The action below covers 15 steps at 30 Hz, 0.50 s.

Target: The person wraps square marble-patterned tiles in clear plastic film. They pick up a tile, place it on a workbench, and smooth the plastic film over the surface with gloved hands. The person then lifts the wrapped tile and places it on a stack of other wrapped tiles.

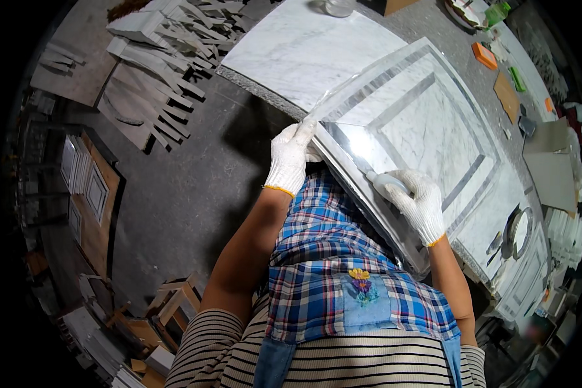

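A white marble panel with grey inlaid bands lies partly over the marble tabletop, its near edge jutting out toward my apron. My left hand, in a white knit glove, grips the panel's left corner, thumb on top and some fingers hidden beneath. In the same kind of glove, my right hand is closed around the pale handle of a scraper-like tool. Its tip points away to the left over the panel's near border. Bright glare there hides the exact shape of the blade.
Stacked grey stone strips stand at the far left. Framed panels lean on a wooden board. To the right are a round tape roll, an orange box and a cardboard box. A glass jar sits at the far edge.
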Each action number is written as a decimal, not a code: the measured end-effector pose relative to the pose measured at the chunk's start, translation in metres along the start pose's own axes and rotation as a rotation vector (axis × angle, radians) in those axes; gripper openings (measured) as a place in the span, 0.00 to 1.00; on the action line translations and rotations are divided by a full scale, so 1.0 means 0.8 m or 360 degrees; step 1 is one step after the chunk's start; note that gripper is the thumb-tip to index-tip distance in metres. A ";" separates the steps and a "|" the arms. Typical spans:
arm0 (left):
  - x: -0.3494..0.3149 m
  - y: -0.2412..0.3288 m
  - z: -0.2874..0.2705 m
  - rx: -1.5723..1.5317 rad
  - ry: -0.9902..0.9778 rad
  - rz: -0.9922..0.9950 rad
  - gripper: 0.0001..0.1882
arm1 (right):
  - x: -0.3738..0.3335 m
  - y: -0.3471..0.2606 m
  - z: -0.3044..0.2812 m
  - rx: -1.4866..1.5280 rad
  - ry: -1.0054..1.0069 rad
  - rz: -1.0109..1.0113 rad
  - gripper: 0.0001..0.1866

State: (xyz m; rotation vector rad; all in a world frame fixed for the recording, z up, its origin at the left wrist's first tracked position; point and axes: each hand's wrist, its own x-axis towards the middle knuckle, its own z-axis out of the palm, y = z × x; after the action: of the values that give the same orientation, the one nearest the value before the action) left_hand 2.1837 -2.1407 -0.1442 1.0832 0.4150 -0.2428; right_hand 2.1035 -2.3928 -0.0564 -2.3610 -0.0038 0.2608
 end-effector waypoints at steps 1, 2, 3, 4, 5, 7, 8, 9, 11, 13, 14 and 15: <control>0.000 0.000 0.000 0.0007 -0.0001 -0.0006 0.14 | -0.002 0.001 0.000 0.0010 -0.0001 -0.0004 0.20; 0.000 0.001 0.000 0.0014 -0.0003 -0.0011 0.14 | -0.003 0.002 -0.001 0.0019 -0.0002 -0.0008 0.20; -0.001 0.001 -0.001 0.0011 -0.0007 -0.0007 0.14 | -0.004 0.002 -0.002 -0.0008 -0.0001 -0.0013 0.20; -0.001 0.001 -0.001 0.0008 -0.0011 -0.0003 0.14 | -0.005 0.003 -0.002 -0.0035 0.0000 -0.0018 0.20; -0.001 0.001 0.000 0.0005 -0.0015 0.0001 0.14 | -0.006 0.004 -0.003 -0.0062 0.0001 -0.0023 0.20; -0.002 0.002 0.001 -0.0012 -0.0022 0.0017 0.15 | -0.008 0.003 -0.004 -0.0032 0.0005 -0.0013 0.20; -0.003 0.002 0.002 -0.0021 -0.0026 0.0026 0.15 | -0.009 0.003 -0.004 -0.0016 0.0006 -0.0009 0.20; -0.004 0.003 0.003 -0.0015 -0.0021 0.0021 0.15 | -0.011 0.005 -0.004 -0.0018 0.0015 -0.0007 0.20; -0.006 0.005 0.005 -0.0001 -0.0011 0.0013 0.15 | -0.013 0.008 -0.002 -0.0020 0.0033 -0.0005 0.20; -0.006 0.006 0.005 0.0031 -0.0007 0.0008 0.15 | -0.014 0.009 -0.003 -0.0023 0.0019 0.0012 0.20; -0.006 0.007 0.005 0.0047 -0.0005 0.0006 0.15 | -0.015 0.009 -0.004 -0.0024 0.0013 0.0021 0.20; -0.007 0.007 0.006 0.0046 0.0005 0.0018 0.15 | -0.016 0.010 -0.003 -0.0025 0.0021 0.0012 0.20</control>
State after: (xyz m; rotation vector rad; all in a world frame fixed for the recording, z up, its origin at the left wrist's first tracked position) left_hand 2.1820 -2.1427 -0.1351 1.1140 0.4092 -0.2378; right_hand 2.0910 -2.4016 -0.0577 -2.3788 0.0090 0.2499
